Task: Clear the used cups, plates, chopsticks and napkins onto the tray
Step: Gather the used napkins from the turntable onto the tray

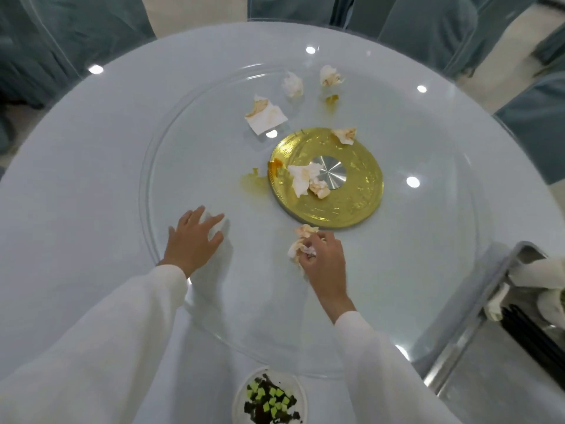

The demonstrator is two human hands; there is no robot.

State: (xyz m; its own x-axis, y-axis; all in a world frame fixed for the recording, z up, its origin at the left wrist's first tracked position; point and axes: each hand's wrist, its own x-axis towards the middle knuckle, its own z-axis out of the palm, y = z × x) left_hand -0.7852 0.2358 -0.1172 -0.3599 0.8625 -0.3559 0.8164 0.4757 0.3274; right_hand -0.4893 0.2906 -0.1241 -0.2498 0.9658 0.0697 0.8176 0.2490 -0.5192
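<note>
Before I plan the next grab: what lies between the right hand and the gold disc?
In the head view, only bare glass separates the right hand, gripping a crumpled napkin, from the gold disc.

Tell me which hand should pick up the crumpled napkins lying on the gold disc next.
Left, probably. The left hand rests open on the glass turntable, holding nothing, while the right hand already grips a crumpled napkin. The napkins on the gold disc lie ahead of both.
</note>
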